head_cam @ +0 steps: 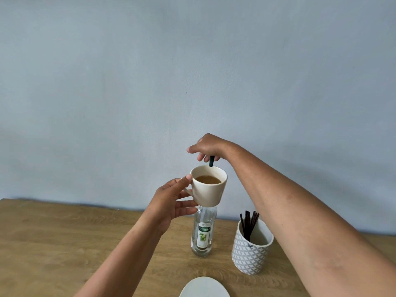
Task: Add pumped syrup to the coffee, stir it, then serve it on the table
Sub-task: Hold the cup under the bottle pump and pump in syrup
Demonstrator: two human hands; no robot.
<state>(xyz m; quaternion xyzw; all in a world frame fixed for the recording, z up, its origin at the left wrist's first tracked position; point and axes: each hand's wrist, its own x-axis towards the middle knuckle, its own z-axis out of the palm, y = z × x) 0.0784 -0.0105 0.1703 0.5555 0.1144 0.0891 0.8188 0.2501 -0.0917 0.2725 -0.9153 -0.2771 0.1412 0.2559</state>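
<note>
My left hand (171, 200) holds a cream cup (211, 192) of brown coffee by its handle, raised in the air in front of the syrup bottle (202, 234). The bottle is clear glass with a green and white label and stands on the wooden table (64, 243); the cup hides its neck. My right hand (205, 147) rests on top of the bottle's pump, fingers curled down over it. The dark green pump spout (211, 161) pokes out below the fingers, just over the cup's far rim.
A patterned grey and white holder (250, 254) with several dark stir sticks (248, 224) stands right of the bottle. A white saucer (204, 288) lies at the near table edge. A plain blue-grey wall rises behind the table.
</note>
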